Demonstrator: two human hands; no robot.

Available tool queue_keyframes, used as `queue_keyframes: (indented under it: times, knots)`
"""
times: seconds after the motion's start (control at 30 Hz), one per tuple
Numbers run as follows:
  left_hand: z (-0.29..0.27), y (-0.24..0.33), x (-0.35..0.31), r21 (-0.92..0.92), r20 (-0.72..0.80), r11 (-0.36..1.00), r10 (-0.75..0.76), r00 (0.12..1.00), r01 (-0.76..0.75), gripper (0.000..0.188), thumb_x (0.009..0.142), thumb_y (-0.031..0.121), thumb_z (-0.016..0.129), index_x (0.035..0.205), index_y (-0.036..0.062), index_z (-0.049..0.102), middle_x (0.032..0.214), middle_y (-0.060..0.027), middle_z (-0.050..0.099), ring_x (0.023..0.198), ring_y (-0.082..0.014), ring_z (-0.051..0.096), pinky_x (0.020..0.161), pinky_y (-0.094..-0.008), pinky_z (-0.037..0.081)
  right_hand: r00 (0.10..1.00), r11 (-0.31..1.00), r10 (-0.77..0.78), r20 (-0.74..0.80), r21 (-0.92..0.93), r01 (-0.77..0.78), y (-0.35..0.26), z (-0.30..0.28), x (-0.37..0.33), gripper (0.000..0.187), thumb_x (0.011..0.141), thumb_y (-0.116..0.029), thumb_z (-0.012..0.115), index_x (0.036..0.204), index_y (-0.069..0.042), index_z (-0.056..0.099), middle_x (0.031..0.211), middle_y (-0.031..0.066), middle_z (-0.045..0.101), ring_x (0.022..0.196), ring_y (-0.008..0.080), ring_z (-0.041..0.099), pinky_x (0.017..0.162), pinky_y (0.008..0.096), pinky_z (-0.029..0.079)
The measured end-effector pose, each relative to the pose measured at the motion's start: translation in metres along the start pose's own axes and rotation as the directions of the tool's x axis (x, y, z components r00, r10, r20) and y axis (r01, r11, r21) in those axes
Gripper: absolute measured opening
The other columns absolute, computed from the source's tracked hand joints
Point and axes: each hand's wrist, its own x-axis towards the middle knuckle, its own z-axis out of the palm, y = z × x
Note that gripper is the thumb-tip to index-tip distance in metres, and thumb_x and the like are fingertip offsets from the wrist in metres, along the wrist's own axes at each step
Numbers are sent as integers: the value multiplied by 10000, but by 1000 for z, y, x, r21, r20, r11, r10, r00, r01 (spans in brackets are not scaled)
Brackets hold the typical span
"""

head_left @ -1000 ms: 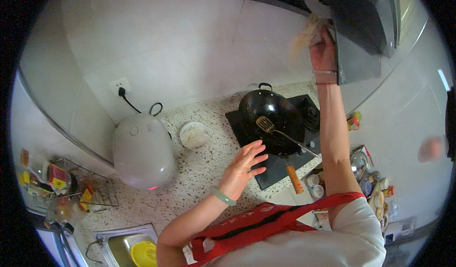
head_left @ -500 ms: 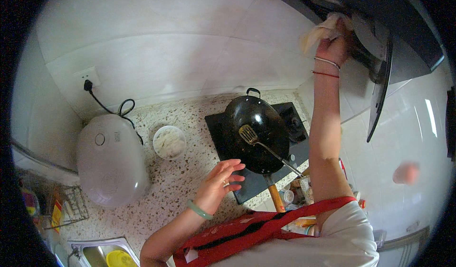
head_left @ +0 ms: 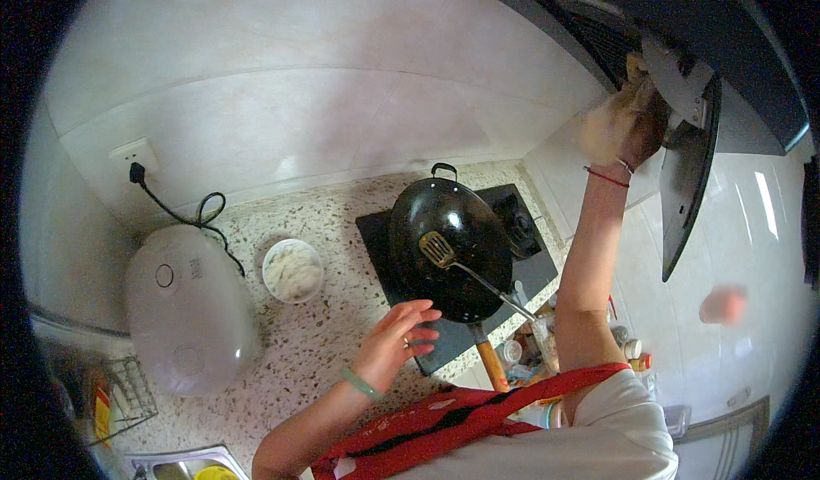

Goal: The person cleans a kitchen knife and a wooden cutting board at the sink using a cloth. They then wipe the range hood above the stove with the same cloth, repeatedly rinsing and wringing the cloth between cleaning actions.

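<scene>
My right hand is raised inside the dark range hood, closed around a pale yellowish cloth; the fingers are partly hidden and blurred. Beside that hand hangs the hood's tilted dark panel. Below, my left hand, with a green bangle at the wrist, hovers over the counter near the front edge of a black wok. Its fingers are loosely bent and apart, holding nothing. The wok stands on a black cooktop, and a slotted metal turner lies in it, handle pointing toward me.
Left of the wok are a white bowl with pale, whitish contents and a grey-white rice cooker, plugged into a wall socket. A wire rack and a sink lie lower left. Several jars stand at right.
My right hand has moved right and down with the cloth, along the hood's underside toward the panel. My left hand stays near the wok, and the whole view has shifted slightly.
</scene>
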Motion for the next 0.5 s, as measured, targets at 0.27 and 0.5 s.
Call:
queue_keyframes:
  times: [0.27,0.5]
  knots:
    - [9,0,21,-8,45,999,-39,998,39,336,946,296,478,1234,123,488,1185,-66,567,920,-148,578,768,-305,473,910,680,414,-21,671,-294,31,49,12,257,728,-61,707,963,-34,605,973,67,626,867,205,590,743,319,492]
    - [15,-10,34,1,40,996,-85,996,85,318,939,289,493,1205,116,510,1142,-57,592,885,-139,586,755,-298,474,873,585,462,156,686,-433,41,51,4,265,770,-136,686,1013,-55,620,1052,73,616,972,192,565,779,322,487]
